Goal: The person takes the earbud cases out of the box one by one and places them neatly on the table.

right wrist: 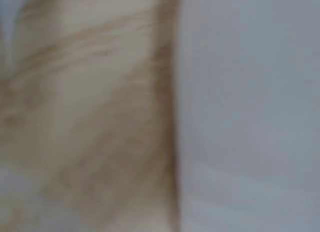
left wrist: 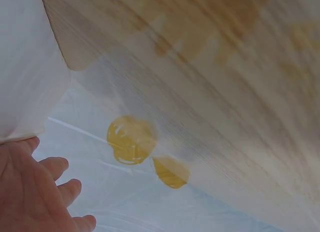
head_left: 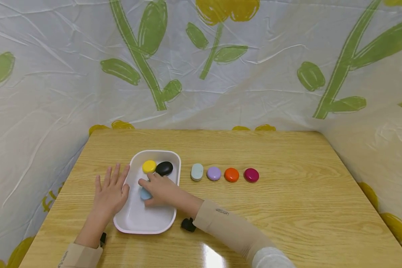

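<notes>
A white tray [head_left: 144, 225] stands on the left of the table. Inside it, my right hand [head_left: 162, 190] reaches down and grips a light blue smooth piece [head_left: 145, 194] between thumb and fingers; the hand covers part of the piece. Just beyond those fingers lie a yellow round piece [head_left: 149, 166] and a black oval one [head_left: 164, 168], side by side in the tray. My left hand [head_left: 111, 193] has its fingers spread against the tray's left rim. In the left wrist view, that hand's fingertips [left wrist: 70, 192] show beside the pale tray wall.
To the right of the tray, a row holds a pale grey-green piece [head_left: 197, 172], a lilac one [head_left: 213, 173], an orange one [head_left: 232, 174] and a magenta one [head_left: 251, 175]. A flower-printed sheet [head_left: 221, 93] surrounds the wooden table [head_left: 288, 208]. The right wrist view is blurred.
</notes>
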### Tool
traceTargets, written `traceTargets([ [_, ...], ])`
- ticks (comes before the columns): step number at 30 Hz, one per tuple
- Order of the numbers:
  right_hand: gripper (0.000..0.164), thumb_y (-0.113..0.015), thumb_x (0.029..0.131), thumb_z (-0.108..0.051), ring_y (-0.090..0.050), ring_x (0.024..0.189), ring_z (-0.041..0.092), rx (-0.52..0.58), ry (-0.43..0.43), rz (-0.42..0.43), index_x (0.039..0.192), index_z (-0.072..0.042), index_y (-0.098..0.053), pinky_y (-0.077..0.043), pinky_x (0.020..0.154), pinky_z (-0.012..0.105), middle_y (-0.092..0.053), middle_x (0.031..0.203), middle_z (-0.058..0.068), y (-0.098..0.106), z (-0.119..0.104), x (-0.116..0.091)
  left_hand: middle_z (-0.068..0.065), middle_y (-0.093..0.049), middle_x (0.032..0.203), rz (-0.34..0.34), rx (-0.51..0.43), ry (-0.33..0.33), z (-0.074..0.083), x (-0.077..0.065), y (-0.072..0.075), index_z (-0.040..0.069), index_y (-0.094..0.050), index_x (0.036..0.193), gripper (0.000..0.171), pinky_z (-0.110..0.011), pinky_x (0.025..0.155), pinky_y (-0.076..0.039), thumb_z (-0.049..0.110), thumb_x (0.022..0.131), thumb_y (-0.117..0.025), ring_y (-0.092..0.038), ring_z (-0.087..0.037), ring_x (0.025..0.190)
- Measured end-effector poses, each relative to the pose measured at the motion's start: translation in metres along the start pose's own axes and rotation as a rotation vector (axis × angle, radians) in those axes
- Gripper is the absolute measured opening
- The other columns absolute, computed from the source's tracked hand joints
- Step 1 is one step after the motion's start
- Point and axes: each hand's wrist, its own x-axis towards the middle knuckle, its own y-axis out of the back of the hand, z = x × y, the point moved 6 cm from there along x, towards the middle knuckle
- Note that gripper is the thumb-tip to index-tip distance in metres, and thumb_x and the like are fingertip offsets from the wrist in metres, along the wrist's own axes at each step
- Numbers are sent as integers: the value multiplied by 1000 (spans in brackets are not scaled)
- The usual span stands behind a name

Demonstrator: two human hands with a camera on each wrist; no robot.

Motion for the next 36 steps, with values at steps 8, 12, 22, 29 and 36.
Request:
traceTargets([
  [8, 52, -64, 78, -37, -46, 89, 16, 55, 47, 178, 125, -20, -47, -42, 70, 22, -47, 111, 6, 43, 14, -34, -17, -6, 152, 13, 0, -5, -1, 0, 0, 18, -12, 148, 53, -60, 105, 9, 28, 97, -25, 0, -40, 138],
  [12, 51, -64, 77, -34, -49, 85, 17, 94, 19, 228, 124, -19, -48, -43, 69, 24, -47, 112, 9, 56, 29, -57, -18, -7, 152, 23, -6, -10, -1, 0, 0, 18, -12, 148, 53, -60, 105, 9, 28, 97, -25, -1, -40, 138],
  [22, 50, -70, 72, -30, -47, 82, 16, 86, -12, 220, 117, -17, -51, -44, 68, 26, -48, 105, 7, 48, 60, -106, -18, -7, 152, 3, -30, -2, 2, -1, 5, 17, -12, 148, 54, -60, 105, 10, 26, 97, -26, 0, -40, 138],
  [29, 51, -72, 70, -28, -46, 83, 14, 37, -25, 97, 116, -17, -51, -44, 70, 26, -48, 103, 5, 20, 73, -120, -18, -6, 152, -8, -31, -5, 2, -1, 5, 16, -13, 148, 53, -60, 104, 11, 26, 97, -26, 0, -40, 138],
  [36, 52, -72, 70, -26, -48, 87, 16, 38, -40, 25, 116, -18, -50, -45, 71, 29, -49, 107, 5, 6, 77, -125, -18, -6, 152, -3, -26, -4, 1, -1, 4, 16, -12, 148, 53, -60, 104, 10, 27, 98, -25, 1, -39, 138],
])
